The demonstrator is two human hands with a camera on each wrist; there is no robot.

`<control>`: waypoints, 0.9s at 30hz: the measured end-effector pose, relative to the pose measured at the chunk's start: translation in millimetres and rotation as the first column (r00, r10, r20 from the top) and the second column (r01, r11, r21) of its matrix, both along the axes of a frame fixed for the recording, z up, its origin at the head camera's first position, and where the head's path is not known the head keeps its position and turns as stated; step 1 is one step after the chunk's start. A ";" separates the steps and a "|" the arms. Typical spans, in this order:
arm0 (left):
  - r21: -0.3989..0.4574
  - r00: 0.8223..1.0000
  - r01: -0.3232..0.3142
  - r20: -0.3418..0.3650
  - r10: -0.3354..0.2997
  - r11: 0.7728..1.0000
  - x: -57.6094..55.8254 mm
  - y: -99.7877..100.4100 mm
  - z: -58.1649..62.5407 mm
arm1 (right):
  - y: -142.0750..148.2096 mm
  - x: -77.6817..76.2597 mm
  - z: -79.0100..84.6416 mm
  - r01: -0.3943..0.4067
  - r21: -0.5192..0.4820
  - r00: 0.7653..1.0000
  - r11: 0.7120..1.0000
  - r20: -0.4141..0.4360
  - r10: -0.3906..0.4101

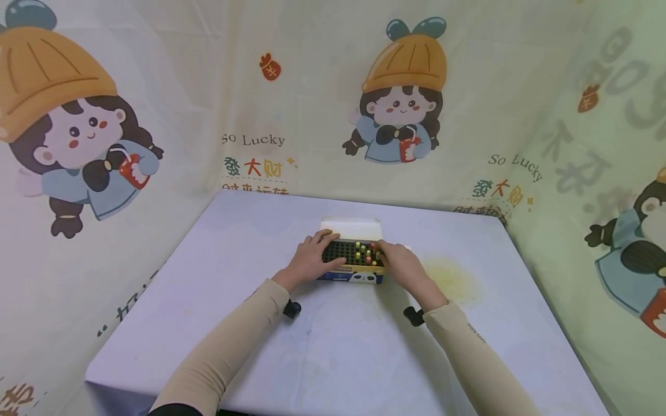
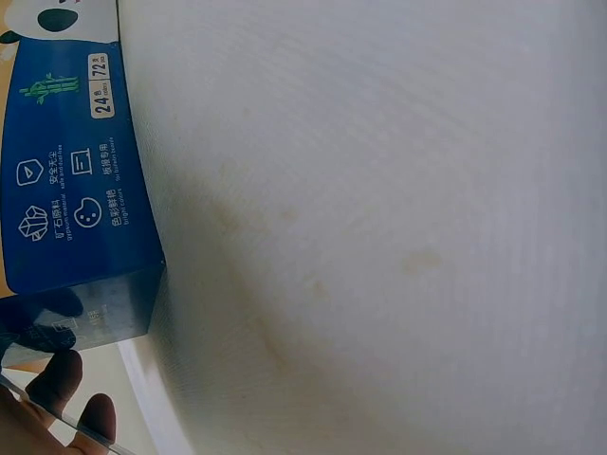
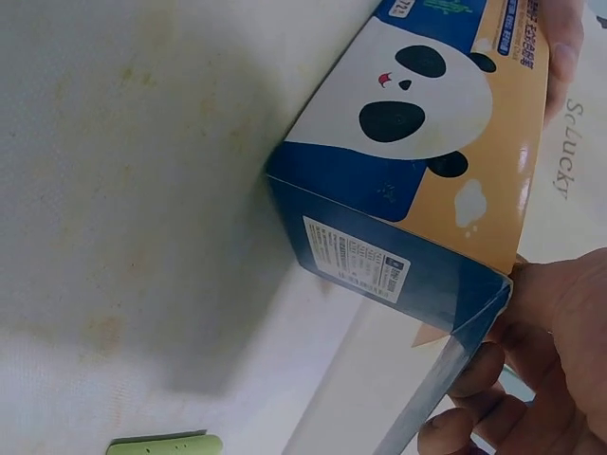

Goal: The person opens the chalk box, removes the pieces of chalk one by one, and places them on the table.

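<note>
A blue and yellow chalk box point(image 1: 350, 277) with a panda on its front sits on the table, top open. Inside is a black holder point(image 1: 338, 251) full of holes, with several coloured chalk sticks point(image 1: 363, 248) standing toward its right end. My left hand point(image 1: 311, 258) grips the box's left end, thumb along the front rim and fingers over the back. At the right end, my right hand point(image 1: 403, 264) has curled fingers, pinching at a yellow chalk stick by the rim; its fingertips are partly hidden. The box's printed front point(image 2: 81, 161) shows close up in the left wrist view.
The box's white lid flap point(image 1: 351, 227) stands raised behind it. A green chalk stick point(image 3: 166, 445) lies on the table to the right of the box. Yellow powder stains point(image 1: 450, 279) mark the white tablecloth point(image 1: 333, 358). Printed cloth walls point(image 1: 312, 115) enclose the table.
</note>
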State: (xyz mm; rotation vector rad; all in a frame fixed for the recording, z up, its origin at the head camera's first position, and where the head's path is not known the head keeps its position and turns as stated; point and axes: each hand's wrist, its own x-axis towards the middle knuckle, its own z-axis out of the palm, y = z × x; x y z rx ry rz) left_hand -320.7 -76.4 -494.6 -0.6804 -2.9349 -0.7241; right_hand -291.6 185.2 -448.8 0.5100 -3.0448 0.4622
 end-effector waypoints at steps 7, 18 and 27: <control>0.007 1.000 0.000 0.005 0.000 1.000 -0.2 -0.1 -1.2 | 0.3 0.9 -2.6 -0.004 -0.034 1.000 0.999 -0.005 0.003; -0.001 1.000 -0.008 0.009 0.008 1.000 0.0 1.1 -1.2 | 2.1 0.7 -2.1 -0.005 -0.070 1.000 0.998 -0.013 0.004; 0.005 1.000 -0.003 0.025 0.003 1.000 2.7 0.5 3.5 | 2.3 -0.9 0.6 0.018 -0.073 1.000 0.997 0.024 -0.016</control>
